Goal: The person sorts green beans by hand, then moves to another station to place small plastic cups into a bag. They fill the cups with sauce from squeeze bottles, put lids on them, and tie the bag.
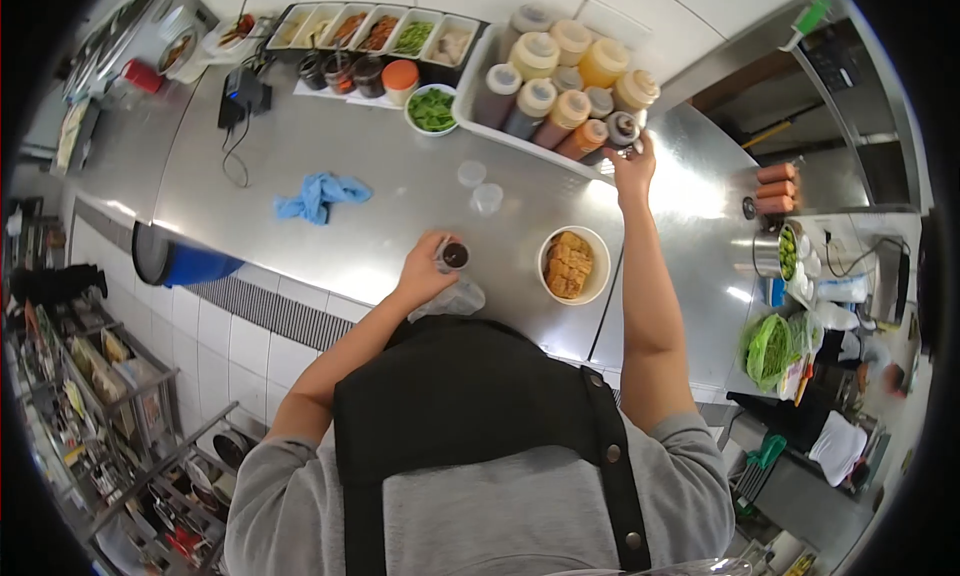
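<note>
My left hand (pixel 425 266) is closed around a small clear sauce cup (pixel 454 256) with dark sauce in it, just above the steel counter. At the right end of a white bin (pixel 480 116), my right hand (pixel 634 166) has its fingers around a dark squeeze bottle (pixel 622 129), which stands among several other squeeze bottles (pixel 571 108). A white bowl (pixel 604 276) holding browned, fried-looking food (pixel 569 264) sits between my forearms. Two small clear plastic pieces, a lid (pixel 471 173) and another round one (pixel 487 199), lie in front of the bin.
A blue cloth (pixel 320 196) lies left on the counter (pixel 390 216). Behind it stand a tray of toppings (pixel 412 38), several jars (pixel 368 76) and a bowl of green leaves (pixel 433 109). A clear plastic bag (pixel 455 301) rests at the front edge. Shelving (pixel 110 376) is at left.
</note>
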The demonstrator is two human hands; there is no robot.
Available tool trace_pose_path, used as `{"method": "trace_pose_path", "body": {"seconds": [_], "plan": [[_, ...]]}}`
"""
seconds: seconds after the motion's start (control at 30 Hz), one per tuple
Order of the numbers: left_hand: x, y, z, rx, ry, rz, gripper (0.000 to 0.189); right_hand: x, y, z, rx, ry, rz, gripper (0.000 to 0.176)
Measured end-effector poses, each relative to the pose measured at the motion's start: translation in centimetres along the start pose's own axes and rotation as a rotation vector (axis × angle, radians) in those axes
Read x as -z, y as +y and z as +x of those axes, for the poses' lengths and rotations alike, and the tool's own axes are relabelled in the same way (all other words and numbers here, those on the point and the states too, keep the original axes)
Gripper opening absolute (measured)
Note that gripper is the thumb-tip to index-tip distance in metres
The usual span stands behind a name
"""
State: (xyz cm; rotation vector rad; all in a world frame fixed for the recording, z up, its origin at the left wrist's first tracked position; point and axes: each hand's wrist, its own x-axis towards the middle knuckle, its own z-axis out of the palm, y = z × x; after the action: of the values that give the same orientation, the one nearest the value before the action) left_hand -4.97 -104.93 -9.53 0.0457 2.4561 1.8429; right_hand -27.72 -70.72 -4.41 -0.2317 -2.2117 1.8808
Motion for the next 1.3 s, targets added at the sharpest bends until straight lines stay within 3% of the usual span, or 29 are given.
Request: {"method": "trace_pose_path", "body": {"seconds": [0.07, 0.13, 0.17, 0.2, 0.23, 0.27, 0.37, 0.67, 0.77, 0.87, 0.97, 1.07, 1.17, 1.27, 1.3], "plan": [[-0.3, 0.1, 0.3, -0.036, 0.004, 0.119, 0.05, -2.6, -4.7, -3.8, 0.294, 0.34, -0.268, 0.074], [-1.0, -0.6, 0.8, -0.076, 0.017, 0.179, 0.053, -5.0, -7.8, -8.6, 0.629, 0.247, -0.409, 0.077], [-1.4, -1.5, 1.1, -0.122, 0.008, 0.231, 0.056, -6.8, -9.2, -11.9, 0.627, 0.089, -0.354, 0.072], [-1.7, -1.6, 1.3, -0.081, -0.005, 0.243, 0.056, -7.7, -8.6, -14.4, 0.762, -0.188, -0.396, 0.058], [-2.1, -1.5, 1.6, -0.041, -0.021, 0.254, 0.056, -8.7, -9.4, -16.7, 0.768, -0.459, -0.43, 0.048], [-2.4, -1.4, 1.6, -0.003, -0.037, 0.263, 0.056, -9.4, -10.1, -18.5, 0.766, -0.73, -0.46, 0.039], [-2.2, -0.4, 1.8, -0.081, -0.036, 0.277, 0.057, -10.0, -5.8, -21.1, 0.442, -0.772, -0.352, 0.03], [-1.4, 0.0, 1.5, -0.069, -0.058, 0.283, 0.056, -9.8, -1.8, -21.3, 0.42, -0.784, -0.556, 0.027], [-1.1, 0.2, 1.6, -0.047, -0.058, 0.326, 0.054, -10.3, -2.3, -21.2, 0.35, -0.789, -0.609, 0.035], [0.0, 1.8, 2.0, 0.228, -0.225, 0.333, 0.052, -10.5, -2.3, -21.1, 0.374, -0.803, -0.652, 0.039], [0.2, 0.4, 2.5, 0.228, -0.234, 0.05, 0.046, -10.6, -1.8, -20.8, 0.409, -0.833, -0.723, 0.043], [0.7, 1.4, 4.8, 0.439, -0.304, 0.113, 0.041, -10.7, -0.8, -20.8, 0.361, -0.835, -0.664, 0.046], [0.6, 2.4, 6.7, 0.467, -0.398, 0.262, 0.041, -10.5, -0.9, -21.1, 0.224, -0.826, -0.57, 0.048], [-0.5, -1.5, 6.8, 0.349, -0.323, 0.215, 0.038, -9.8, 0.8, -21.3, 0.312, -0.782, -0.457, 0.051], [-0.9, -1.0, 6.9, 0.357, -0.337, 0.269, 0.038, -9.4, 1.4, -21.2, 0.257, -0.785, -0.412, 0.051]]}}
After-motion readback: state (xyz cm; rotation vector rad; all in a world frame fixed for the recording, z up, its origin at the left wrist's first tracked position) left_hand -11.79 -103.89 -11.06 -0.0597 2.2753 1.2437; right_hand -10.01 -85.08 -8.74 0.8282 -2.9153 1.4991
